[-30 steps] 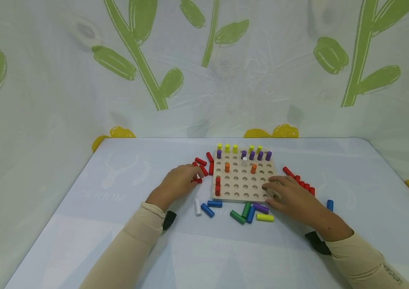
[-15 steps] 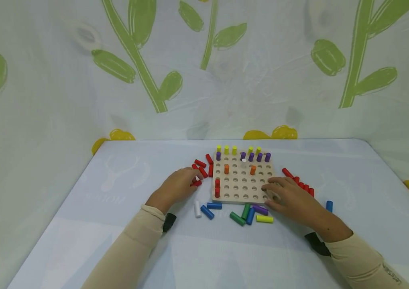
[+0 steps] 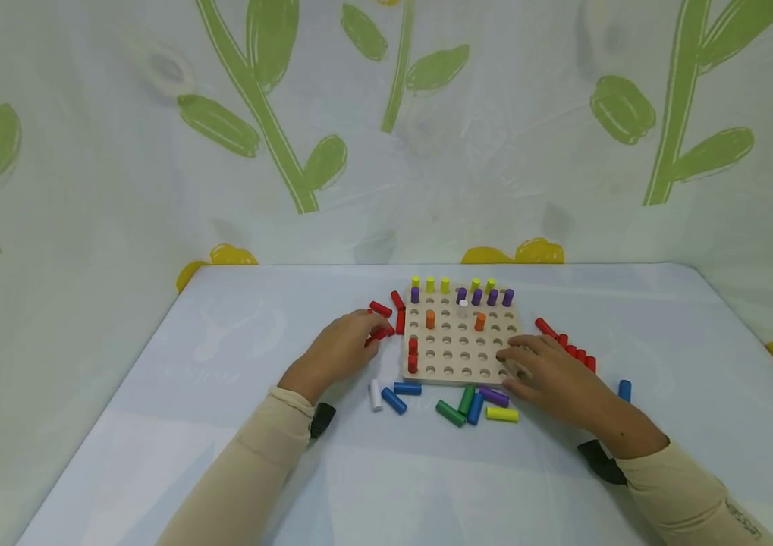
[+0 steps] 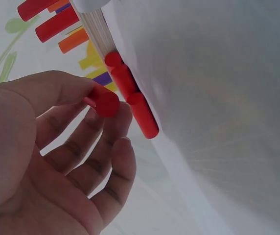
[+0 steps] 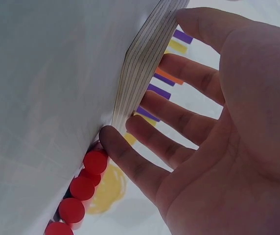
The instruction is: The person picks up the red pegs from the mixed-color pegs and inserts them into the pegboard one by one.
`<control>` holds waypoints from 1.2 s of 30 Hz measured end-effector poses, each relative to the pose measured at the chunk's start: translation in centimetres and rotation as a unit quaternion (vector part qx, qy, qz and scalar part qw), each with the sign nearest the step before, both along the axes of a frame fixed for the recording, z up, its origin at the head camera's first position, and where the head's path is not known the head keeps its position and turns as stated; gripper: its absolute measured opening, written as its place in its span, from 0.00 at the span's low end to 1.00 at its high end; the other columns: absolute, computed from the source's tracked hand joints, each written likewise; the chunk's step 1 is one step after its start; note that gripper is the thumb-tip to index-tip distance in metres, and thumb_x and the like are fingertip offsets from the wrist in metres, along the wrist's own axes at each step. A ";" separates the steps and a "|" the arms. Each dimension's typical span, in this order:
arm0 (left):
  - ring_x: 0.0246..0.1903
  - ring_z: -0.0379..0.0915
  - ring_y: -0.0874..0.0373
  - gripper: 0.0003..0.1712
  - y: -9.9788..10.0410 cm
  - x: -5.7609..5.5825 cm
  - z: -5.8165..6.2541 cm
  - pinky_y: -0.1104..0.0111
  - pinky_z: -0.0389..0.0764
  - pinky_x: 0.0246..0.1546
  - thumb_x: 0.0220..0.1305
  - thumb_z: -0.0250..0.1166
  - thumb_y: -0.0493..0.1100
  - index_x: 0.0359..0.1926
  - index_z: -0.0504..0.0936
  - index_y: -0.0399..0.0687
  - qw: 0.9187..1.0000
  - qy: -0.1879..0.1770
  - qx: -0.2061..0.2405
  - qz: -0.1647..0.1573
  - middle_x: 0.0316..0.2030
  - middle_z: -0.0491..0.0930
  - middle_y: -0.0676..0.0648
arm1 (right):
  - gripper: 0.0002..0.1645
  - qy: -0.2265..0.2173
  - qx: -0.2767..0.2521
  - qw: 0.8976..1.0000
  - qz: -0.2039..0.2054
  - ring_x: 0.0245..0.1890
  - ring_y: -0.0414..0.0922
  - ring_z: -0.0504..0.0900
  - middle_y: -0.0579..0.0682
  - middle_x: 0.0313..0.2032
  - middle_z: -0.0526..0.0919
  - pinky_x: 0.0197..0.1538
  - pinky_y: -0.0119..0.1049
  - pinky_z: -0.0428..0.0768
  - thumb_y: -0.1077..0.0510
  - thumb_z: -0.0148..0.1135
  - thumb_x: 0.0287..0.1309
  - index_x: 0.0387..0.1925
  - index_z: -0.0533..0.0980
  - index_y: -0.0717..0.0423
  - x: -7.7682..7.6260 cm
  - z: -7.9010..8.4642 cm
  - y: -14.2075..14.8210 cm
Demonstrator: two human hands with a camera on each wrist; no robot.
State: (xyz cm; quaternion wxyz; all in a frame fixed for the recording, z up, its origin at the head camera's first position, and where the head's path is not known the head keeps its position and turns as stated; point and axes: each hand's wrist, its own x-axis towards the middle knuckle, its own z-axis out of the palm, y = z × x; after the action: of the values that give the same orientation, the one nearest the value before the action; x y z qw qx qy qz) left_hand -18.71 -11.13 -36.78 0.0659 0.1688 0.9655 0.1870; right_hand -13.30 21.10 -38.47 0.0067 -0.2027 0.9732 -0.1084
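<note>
At the left side of a wooden pegboard, my left hand pinches a red peg between thumb and fingertips. More red pegs lie just beyond those fingers, along the board's edge. My right hand rests with spread, relaxed fingers over the board's near right corner, its fingertips along the layered wooden edge. Two red pegs stand in the board's left column. Yellow pegs and purple pegs stand in the far rows, with orange pegs and a white peg nearer.
In front of the board lie loose blue pegs, green pegs, a purple peg, a yellow peg and a white peg. Several red pegs and a blue peg lie on the right.
My left hand has taken hold of a red peg from the pile and shifted slightly toward the board. The right hand stays at the board's corner.
</note>
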 end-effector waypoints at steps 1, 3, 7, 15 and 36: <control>0.51 0.77 0.54 0.22 0.1 0.0 0.1 0.61 0.81 0.56 0.63 0.70 0.40 0.59 0.81 0.50 1.000 0.002 0.002 -0.002 0.52 0.82 0.48 | 0.28 0.001 -0.001 1.000 0.001 0.64 0.60 0.71 0.59 0.62 0.75 0.56 0.57 0.81 0.48 0.70 0.59 0.59 0.78 0.50 0.0 0.0 0.0; 0.50 0.78 0.54 0.22 0.2 0.0 0.1 0.61 0.82 0.56 0.64 0.70 0.40 0.59 0.81 0.50 1.000 0.003 0.010 -0.002 0.51 0.82 0.47 | 0.28 0.001 -0.003 1.000 0.001 0.64 0.60 0.71 0.59 0.62 0.75 0.56 0.57 0.81 0.48 0.70 0.59 0.59 0.79 0.50 0.0 0.0 0.0; 0.49 0.78 0.54 0.21 0.3 0.0 0.1 0.62 0.82 0.54 0.64 0.69 0.39 0.58 0.81 0.50 1.000 0.008 0.020 0.004 0.49 0.82 0.48 | 0.28 0.002 -0.003 1.000 0.004 0.64 0.60 0.71 0.59 0.62 0.75 0.57 0.57 0.80 0.47 0.70 0.59 0.59 0.78 0.51 -0.1 -0.1 0.1; 0.49 0.78 0.55 0.22 0.6 0.0 0.1 0.62 0.82 0.54 0.63 0.70 0.39 0.58 0.80 0.50 0.999 0.022 0.034 0.001 0.50 0.83 0.48 | 0.28 0.007 0.003 1.000 0.009 0.65 0.60 0.71 0.59 0.62 0.75 0.58 0.57 0.79 0.48 0.70 0.59 0.59 0.78 0.52 -0.1 -0.1 0.2; 0.41 0.80 0.59 0.17 1.0 0.5 0.7 0.66 0.84 0.48 0.62 0.71 0.38 0.52 0.79 0.50 0.990 0.069 0.126 -0.006 0.45 0.84 0.52 | 0.27 0.003 -0.010 1.000 0.002 0.65 0.59 0.71 0.58 0.62 0.75 0.57 0.57 0.80 0.48 0.70 0.59 0.59 0.79 0.50 0.1 0.0 0.1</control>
State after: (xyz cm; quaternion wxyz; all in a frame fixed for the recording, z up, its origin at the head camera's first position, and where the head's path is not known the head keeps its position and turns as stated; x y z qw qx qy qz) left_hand -18.19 -10.12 -36.05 -0.0217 0.1937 0.9354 0.2950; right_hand -13.25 21.20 -38.47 0.0015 -0.2047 0.9718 -0.1170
